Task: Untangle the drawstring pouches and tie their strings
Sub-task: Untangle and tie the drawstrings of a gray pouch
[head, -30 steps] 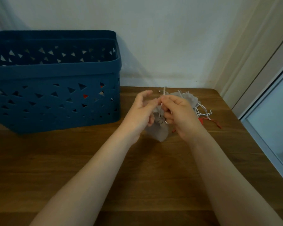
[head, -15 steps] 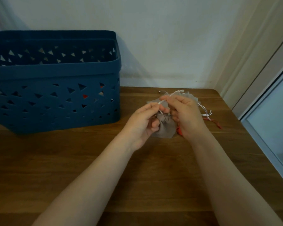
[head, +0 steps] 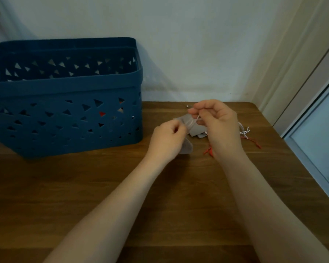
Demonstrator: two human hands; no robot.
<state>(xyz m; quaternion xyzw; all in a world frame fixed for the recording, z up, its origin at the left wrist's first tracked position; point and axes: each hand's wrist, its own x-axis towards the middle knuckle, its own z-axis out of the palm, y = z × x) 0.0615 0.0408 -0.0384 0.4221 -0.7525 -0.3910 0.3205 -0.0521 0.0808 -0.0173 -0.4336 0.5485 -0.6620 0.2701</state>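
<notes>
Near the surface's (head: 160, 196) far right corner, my left grip (head: 167, 141) pinches the grey pouch (head: 194, 128) steady while my right grip (head: 217, 122) pinches its white string (head: 197, 118) taut, probably to cinch a knot.

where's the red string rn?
Head view: the red string lies on the wooden table, right of the grey pouch, partly hidden under the right hand.
</notes>
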